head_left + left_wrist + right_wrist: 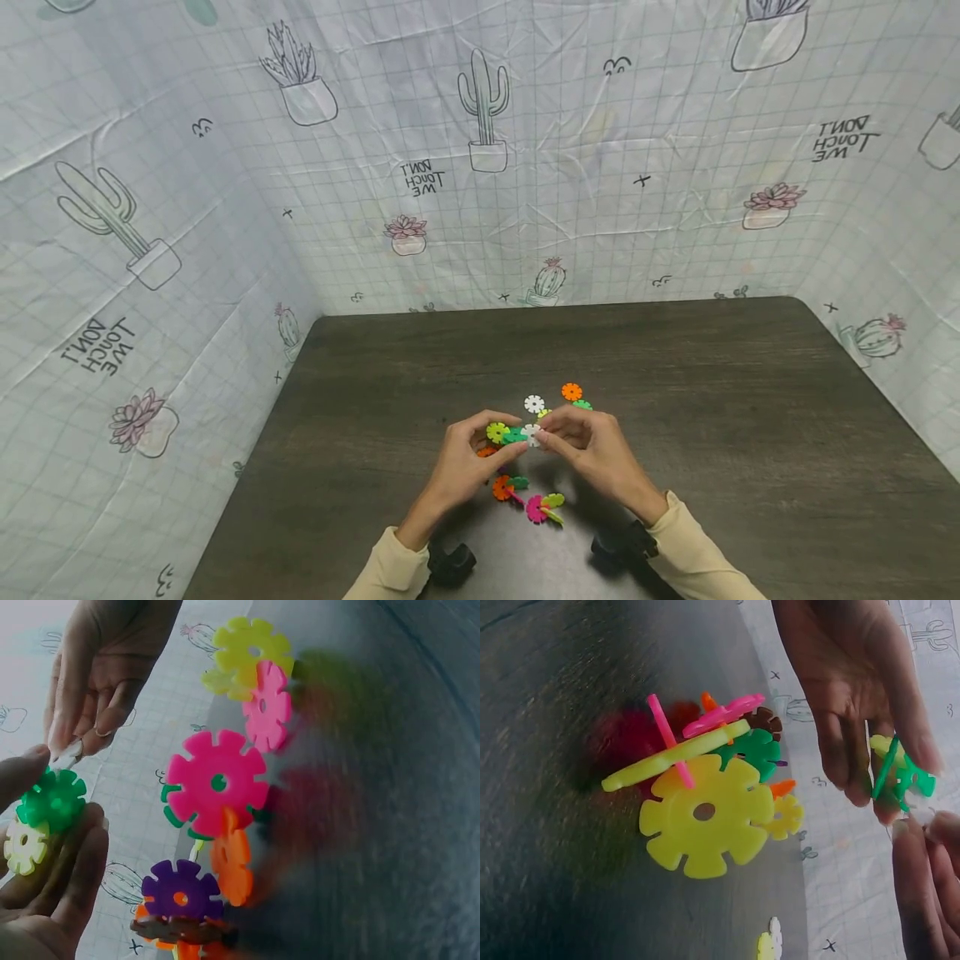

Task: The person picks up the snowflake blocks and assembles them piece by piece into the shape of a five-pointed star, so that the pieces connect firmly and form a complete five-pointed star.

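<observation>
Notched plastic discs (498, 432): likely light, stiff; hold rims. Your left hand (462, 463) pinches the green disc (514, 436); your right hand (602, 452), the white disc (530, 434).

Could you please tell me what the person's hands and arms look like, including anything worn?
The left hand and right hand are ungloved. Plain pale-yellow fabric sleeves reach near both wrists. A chunky black device shows by each wrist; its finer details are too dark to tell.

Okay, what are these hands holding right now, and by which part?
The left hand holds joined green and yellow notched plastic discs around the green part; the right hand pinches a white notched plastic disc by its edge.
</observation>
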The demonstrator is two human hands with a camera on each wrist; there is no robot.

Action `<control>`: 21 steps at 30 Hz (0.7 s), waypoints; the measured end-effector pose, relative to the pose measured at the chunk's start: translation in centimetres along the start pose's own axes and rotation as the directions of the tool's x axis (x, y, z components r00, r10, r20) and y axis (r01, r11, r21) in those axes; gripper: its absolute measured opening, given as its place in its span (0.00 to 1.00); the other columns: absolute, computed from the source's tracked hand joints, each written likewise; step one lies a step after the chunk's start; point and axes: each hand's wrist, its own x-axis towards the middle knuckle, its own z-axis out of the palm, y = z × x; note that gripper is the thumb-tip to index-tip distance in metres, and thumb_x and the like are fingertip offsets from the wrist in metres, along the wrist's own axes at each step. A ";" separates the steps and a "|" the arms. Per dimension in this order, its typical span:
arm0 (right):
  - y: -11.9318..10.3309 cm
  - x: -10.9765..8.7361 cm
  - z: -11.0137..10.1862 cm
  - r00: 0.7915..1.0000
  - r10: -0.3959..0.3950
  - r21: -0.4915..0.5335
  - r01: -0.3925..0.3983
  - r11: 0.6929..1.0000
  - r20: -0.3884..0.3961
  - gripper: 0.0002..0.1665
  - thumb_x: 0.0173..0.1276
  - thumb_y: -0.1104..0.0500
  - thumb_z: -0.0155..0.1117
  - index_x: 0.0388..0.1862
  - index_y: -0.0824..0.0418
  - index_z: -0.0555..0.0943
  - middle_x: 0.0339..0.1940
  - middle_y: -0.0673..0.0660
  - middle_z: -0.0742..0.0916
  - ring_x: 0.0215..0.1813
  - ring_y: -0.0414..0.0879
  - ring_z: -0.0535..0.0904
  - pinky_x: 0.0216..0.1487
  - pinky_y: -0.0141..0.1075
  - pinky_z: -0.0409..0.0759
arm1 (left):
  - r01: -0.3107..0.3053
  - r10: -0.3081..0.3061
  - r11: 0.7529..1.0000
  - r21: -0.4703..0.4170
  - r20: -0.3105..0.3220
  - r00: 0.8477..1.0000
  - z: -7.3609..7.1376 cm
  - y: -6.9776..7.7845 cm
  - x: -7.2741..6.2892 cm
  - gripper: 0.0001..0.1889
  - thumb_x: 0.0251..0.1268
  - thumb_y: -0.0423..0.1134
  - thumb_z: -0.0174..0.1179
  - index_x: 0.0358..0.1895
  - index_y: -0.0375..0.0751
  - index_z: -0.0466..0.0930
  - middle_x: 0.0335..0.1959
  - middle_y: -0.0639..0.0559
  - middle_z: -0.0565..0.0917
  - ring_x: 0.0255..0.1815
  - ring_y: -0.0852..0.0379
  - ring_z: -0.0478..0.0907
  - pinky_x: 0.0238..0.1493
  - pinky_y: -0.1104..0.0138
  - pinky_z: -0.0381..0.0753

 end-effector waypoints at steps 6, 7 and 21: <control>0.3 -0.5 -0.4 1.000 0.007 -0.111 -0.004 0.994 0.024 0.08 0.72 0.56 0.72 0.47 0.57 0.88 0.41 0.57 0.93 0.38 0.50 0.92 0.41 0.38 0.91 | 0.013 -0.014 0.999 -0.040 -0.038 0.999 -0.5 0.0 -0.1 0.13 0.68 0.42 0.72 0.53 0.49 0.86 0.48 0.45 0.88 0.27 0.66 0.79 0.30 0.74 0.82; 0.4 -0.6 -0.4 0.999 0.007 -0.154 0.000 0.988 0.050 0.08 0.72 0.55 0.72 0.46 0.56 0.88 0.41 0.54 0.93 0.38 0.47 0.91 0.40 0.36 0.90 | 0.021 -0.023 0.999 -0.045 -0.044 0.999 -0.7 0.0 0.0 0.13 0.68 0.42 0.72 0.53 0.49 0.86 0.47 0.45 0.88 0.25 0.65 0.79 0.28 0.74 0.80; 1.1 -2.5 0.1 0.918 0.015 -0.402 0.158 0.902 0.396 0.19 0.60 0.40 0.80 0.38 0.50 0.87 0.32 0.43 0.86 0.26 0.31 0.77 0.30 0.25 0.76 | 0.098 -0.103 0.993 -0.068 -0.086 0.991 -1.4 -0.4 0.1 0.14 0.70 0.40 0.70 0.55 0.45 0.85 0.46 0.42 0.86 0.32 0.66 0.79 0.36 0.75 0.81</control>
